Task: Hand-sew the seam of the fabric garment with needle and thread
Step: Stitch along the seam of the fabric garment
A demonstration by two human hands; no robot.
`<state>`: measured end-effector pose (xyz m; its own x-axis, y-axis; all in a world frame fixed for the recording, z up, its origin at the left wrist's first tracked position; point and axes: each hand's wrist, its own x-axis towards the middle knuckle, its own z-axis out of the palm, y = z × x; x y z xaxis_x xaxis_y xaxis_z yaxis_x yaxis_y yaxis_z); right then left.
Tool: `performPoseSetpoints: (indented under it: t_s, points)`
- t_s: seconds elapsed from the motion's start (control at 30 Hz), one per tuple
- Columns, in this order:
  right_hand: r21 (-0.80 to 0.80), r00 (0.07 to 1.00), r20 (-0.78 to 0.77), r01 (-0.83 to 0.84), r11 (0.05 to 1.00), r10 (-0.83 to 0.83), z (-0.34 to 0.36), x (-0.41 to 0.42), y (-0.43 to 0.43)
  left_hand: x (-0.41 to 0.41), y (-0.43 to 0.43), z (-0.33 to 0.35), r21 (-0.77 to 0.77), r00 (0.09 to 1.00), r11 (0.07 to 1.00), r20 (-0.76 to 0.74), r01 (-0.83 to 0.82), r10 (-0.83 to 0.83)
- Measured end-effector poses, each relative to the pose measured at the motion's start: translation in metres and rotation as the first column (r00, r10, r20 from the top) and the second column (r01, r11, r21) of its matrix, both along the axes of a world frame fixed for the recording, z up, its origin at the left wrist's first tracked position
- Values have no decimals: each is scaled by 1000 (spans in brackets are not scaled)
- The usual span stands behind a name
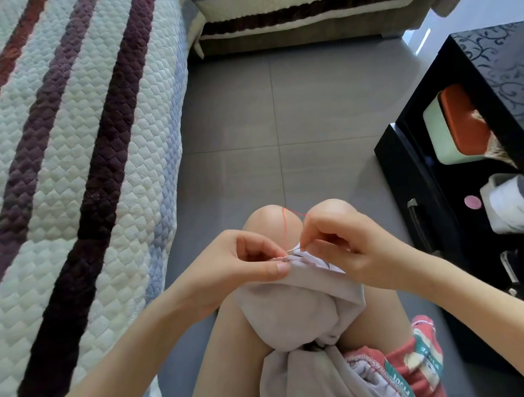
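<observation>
Garment [297,310]: pale lilac cloth draped down the lap and bunched between the thighs, its far edge lifted just short of the knees.
Handling: it looks light, thin and limp, so it is likely to sag and slide unless the fold is held taut. The best hold is at the seam fold, close on either side of the stitch.
Left hand [247,260]: thumb and fingers pinch the folded edge.
Right hand [342,245]: fingertips nip the needle's rear end, over the same edge.
Needle [293,250]: a thin bright sliver between the two hands, tip towards the left thumb. It is stiff, sharp and probably easy to drop.
Thread [284,228]: red and fine, looping up over the knees; apt to tangle.
Hidden: the fingers cover the seam and its stitches. Whether the tip has entered the cloth cannot be told, and the needle's eye is too small to see.
</observation>
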<state>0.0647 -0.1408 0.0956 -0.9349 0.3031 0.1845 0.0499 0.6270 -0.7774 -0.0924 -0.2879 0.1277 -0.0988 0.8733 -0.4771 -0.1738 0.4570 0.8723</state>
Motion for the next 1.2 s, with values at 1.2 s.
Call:
performPoseSetpoints:
  t_s: [1.2]
  points:
    - [-397,994,67,-50,916,83,-9,2,-5,-5,5,2,-3,999,999,3,50,-50]
